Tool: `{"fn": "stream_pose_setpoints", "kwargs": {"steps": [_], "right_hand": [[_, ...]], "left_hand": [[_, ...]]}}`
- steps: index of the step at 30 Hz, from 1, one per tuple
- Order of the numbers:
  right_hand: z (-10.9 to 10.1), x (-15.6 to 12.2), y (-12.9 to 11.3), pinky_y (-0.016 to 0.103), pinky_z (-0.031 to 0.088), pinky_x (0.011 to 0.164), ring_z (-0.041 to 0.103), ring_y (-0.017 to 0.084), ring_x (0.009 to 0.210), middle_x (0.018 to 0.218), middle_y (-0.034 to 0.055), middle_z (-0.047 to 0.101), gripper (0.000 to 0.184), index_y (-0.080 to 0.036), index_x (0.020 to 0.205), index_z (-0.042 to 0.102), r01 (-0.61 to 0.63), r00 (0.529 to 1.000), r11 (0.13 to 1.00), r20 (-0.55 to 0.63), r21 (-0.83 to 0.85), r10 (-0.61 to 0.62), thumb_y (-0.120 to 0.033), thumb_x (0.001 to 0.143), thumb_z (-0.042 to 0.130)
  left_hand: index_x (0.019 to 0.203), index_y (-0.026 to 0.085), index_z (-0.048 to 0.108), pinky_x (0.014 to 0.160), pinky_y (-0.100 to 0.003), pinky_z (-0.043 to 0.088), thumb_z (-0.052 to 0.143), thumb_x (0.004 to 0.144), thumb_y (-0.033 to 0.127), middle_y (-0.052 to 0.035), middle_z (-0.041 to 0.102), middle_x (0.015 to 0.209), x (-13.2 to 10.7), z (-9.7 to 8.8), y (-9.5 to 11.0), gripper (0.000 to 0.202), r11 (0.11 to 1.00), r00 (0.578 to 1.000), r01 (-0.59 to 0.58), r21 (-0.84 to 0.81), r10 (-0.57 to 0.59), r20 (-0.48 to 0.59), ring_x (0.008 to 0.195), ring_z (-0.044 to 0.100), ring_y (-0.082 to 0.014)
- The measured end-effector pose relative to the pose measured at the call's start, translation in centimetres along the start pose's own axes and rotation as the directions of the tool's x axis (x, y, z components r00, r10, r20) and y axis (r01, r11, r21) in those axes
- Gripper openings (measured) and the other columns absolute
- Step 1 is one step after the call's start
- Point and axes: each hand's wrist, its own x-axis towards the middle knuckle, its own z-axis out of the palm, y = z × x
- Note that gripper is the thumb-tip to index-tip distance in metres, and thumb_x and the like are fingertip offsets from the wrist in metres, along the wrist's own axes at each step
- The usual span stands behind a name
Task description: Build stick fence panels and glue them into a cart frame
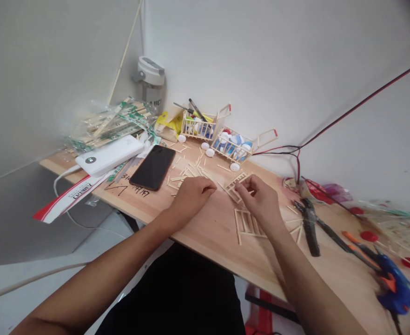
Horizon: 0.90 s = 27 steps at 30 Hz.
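My left hand (191, 200) rests curled on the wooden tabletop (212, 232), among loose matchstick-sized wooden sticks (187, 170), and shows nothing in its fingers. My right hand (257, 200) pinches the edge of a small stick lattice panel (237, 187), which stands tilted off the table. Just below that hand, a similar flat stick panel (247, 224) lies on the tabletop. A few more loose sticks (294, 230) are scattered to its right.
Two small stick carts (233, 146) holding bottle caps stand at the back, near a black phone (152, 167) and a white power bank (107, 156). Pliers (307, 228) and a blue glue gun (396, 288) lie at right. Red-black wires (330, 125) run along the wall.
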Motion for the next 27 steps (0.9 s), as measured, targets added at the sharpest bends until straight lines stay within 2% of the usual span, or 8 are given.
{"fn": "stream_pose_setpoints", "kwargs": {"steps": [3, 5, 9, 12, 16, 20, 27], "right_hand": [[-0.8, -0.7, -0.1, 0.027, 0.041, 0.057, 0.055, 0.015, 0.061, 0.068, 0.0018, 0.063, 0.028, -0.02, 0.075, 0.057, -0.121, 0.985, 0.959, 0.151, 0.257, 0.084, -0.047, 0.079, 0.059], [-1.3, -1.3, -0.4, 0.027, 0.042, 0.056, 0.055, 0.015, 0.06, 0.067, 0.0015, 0.062, 0.031, -0.02, 0.076, 0.057, -0.182, 0.969, 0.913, 0.227, 0.364, 0.103, -0.05, 0.077, 0.062], [-2.4, -2.6, -1.0, 0.025, 0.04, 0.052, 0.049, 0.012, 0.055, 0.063, -0.0001, 0.059, 0.032, -0.019, 0.074, 0.056, -0.183, 0.965, 0.911, 0.246, 0.37, 0.094, -0.051, 0.077, 0.063], [-3.1, -3.4, -0.9, 0.024, 0.035, 0.05, 0.045, 0.011, 0.052, 0.059, -0.0021, 0.056, 0.029, -0.02, 0.073, 0.054, -0.136, 0.976, 0.933, 0.204, 0.332, 0.069, -0.047, 0.079, 0.062], [-3.9, -4.5, 0.0, 0.025, 0.033, 0.05, 0.045, 0.011, 0.053, 0.061, -0.0021, 0.058, 0.025, -0.02, 0.075, 0.054, -0.128, 0.984, 0.95, 0.157, 0.286, 0.085, -0.043, 0.082, 0.059], [-4.9, -5.5, 1.5, 0.026, 0.035, 0.054, 0.047, 0.012, 0.057, 0.067, -0.0012, 0.058, 0.023, -0.02, 0.077, 0.056, -0.118, 0.993, 0.959, 0.048, 0.256, 0.109, -0.042, 0.084, 0.057], [-7.4, -7.7, 4.3, 0.027, 0.039, 0.054, 0.052, 0.013, 0.058, 0.066, -0.0001, 0.059, 0.026, -0.022, 0.077, 0.059, -0.168, 0.97, 0.928, -0.111, 0.331, 0.215, -0.047, 0.084, 0.058]], "left_hand": [[0.089, 0.017, 0.073, 0.085, -0.028, 0.049, 0.058, 0.08, 0.014, -0.0028, 0.074, 0.093, 0.1, 0.2, 0.2, 0.018, 0.985, 0.999, 0.032, -0.171, -0.036, -0.022, 0.09, 0.067, -0.0162], [0.093, 0.016, 0.073, 0.079, -0.027, 0.05, 0.061, 0.08, 0.017, -0.0033, 0.074, 0.09, 0.3, 0.5, 0.6, 0.018, 0.951, 0.997, 0.072, -0.3, -0.067, 0.028, 0.083, 0.067, -0.015], [0.101, 0.012, 0.069, 0.064, -0.023, 0.049, 0.065, 0.076, 0.019, -0.0061, 0.074, 0.085, 0.8, 1.5, 1.8, 0.026, 0.849, 0.972, 0.157, -0.505, -0.043, 0.23, 0.072, 0.065, -0.013], [0.098, 0.011, 0.067, 0.067, -0.022, 0.049, 0.069, 0.071, 0.015, -0.0056, 0.073, 0.08, 1.0, 2.6, 2.8, 0.028, 0.797, 0.945, 0.175, -0.578, 0.028, 0.326, 0.073, 0.066, -0.0129], [0.096, 0.012, 0.067, 0.069, -0.023, 0.049, 0.069, 0.069, 0.015, -0.0024, 0.07, 0.072, 1.1, 4.2, 3.6, 0.028, 0.824, 0.932, 0.132, -0.551, 0.086, 0.352, 0.068, 0.065, -0.0123], [0.094, 0.014, 0.07, 0.066, -0.021, 0.047, 0.067, 0.069, 0.012, 0.0006, 0.068, 0.067, 1.0, 5.2, 4.1, 0.025, 0.892, 0.904, 0.086, -0.444, 0.118, 0.412, 0.065, 0.063, -0.012], [0.074, 0.014, 0.071, 0.059, -0.021, 0.038, 0.06, 0.073, 0.008, 0.0014, 0.064, 0.062, 1.3, 6.9, 6.4, 0.012, 0.962, 0.849, -0.173, -0.21, 0.254, 0.463, 0.063, 0.058, -0.012]]}}
